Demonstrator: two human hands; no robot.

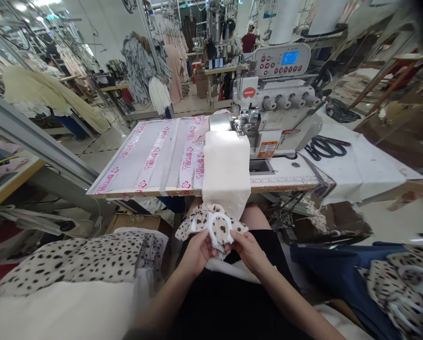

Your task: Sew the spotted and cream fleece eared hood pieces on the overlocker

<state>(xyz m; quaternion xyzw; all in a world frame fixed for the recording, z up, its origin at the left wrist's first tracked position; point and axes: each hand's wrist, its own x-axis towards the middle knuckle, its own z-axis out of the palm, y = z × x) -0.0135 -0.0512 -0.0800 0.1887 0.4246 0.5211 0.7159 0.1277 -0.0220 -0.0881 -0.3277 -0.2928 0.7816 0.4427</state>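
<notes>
Above my lap, my left hand [201,249] pinches the lower left edge of a spotted fabric piece [221,228] with a white ring-shaped band on it. My right hand [247,246] grips the same piece at its lower right. Part of the spotted cloth spreads out to the left, with a second white loop. Just behind it, a cream cloth [226,165] hangs over the table's front edge and reaches up to the needle area of the sewing machine [268,104].
Taped white sheeting covers the table [151,156] at left. Black scissors [326,147] lie right of the machine. Spotted fabric [80,257] is stacked at lower left; more spotted pieces [406,293] lie on blue cloth at lower right. A person [249,41] sits far behind.
</notes>
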